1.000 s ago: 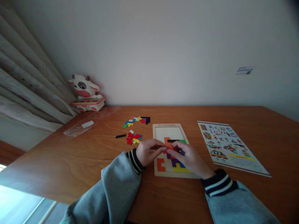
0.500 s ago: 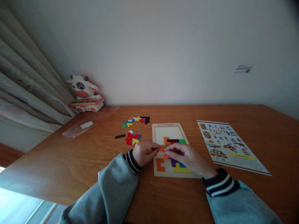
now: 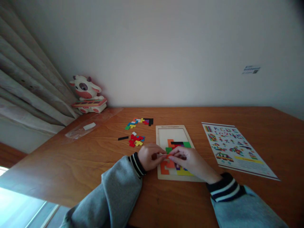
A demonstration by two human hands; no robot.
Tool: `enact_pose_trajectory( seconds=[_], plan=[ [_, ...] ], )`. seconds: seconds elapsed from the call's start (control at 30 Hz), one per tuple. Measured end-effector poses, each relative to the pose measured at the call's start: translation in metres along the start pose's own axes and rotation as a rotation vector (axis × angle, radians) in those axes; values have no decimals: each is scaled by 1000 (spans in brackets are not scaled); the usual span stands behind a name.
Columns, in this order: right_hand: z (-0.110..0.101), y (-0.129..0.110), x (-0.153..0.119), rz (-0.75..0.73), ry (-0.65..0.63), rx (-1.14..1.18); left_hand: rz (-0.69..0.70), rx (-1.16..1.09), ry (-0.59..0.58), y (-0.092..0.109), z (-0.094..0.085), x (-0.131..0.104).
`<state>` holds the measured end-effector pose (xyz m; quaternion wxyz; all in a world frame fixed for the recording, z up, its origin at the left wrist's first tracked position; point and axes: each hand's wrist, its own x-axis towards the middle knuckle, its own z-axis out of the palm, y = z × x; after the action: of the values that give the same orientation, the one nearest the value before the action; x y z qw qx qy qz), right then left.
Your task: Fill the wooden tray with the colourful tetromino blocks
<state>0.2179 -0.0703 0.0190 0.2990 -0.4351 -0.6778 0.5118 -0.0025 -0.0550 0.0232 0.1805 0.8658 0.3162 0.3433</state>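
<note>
A pale wooden puzzle board (image 3: 172, 127) lies on the table, its lower part filled with coloured flat pieces. Over its middle, my left hand (image 3: 151, 156) and my right hand (image 3: 188, 160) meet at the fingertips, both pinching a small orange piece (image 3: 168, 156). Below the fingers an orange piece (image 3: 164, 168) lies at the board's lower left. A yellow piece (image 3: 184, 172) is by the lower edge, partly under my right hand. Green, black and red pieces show above the fingers. The fingers hide part of the held piece's shape.
Loose coloured pieces (image 3: 137, 143) lie left of the board, with a black bar (image 3: 123, 138) beside them and another cluster (image 3: 132, 126) behind. A printed sheet (image 3: 237, 148) lies to the right. A cow toy (image 3: 89, 95) and a plastic bag (image 3: 76, 133) are at the left.
Both hands have come closer together and the orange piece between them has tilted and sits slightly lower. The whole view has shifted a little.
</note>
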Motion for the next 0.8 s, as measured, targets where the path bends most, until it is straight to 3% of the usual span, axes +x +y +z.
enact_pose_trajectory(
  seconds=[0.33, 0.53, 0.8],
  plan=[
    [4, -4, 2, -145, 103, -449, 93, 134, -87, -4, 3, -3],
    [-1, -5, 1, -209, 124, -443, 126, 179, -105, -4, 1, -3],
    [-9, 5, 3, -227, 148, -490, 403, 113, -246, 4, -4, -5]
  ],
)
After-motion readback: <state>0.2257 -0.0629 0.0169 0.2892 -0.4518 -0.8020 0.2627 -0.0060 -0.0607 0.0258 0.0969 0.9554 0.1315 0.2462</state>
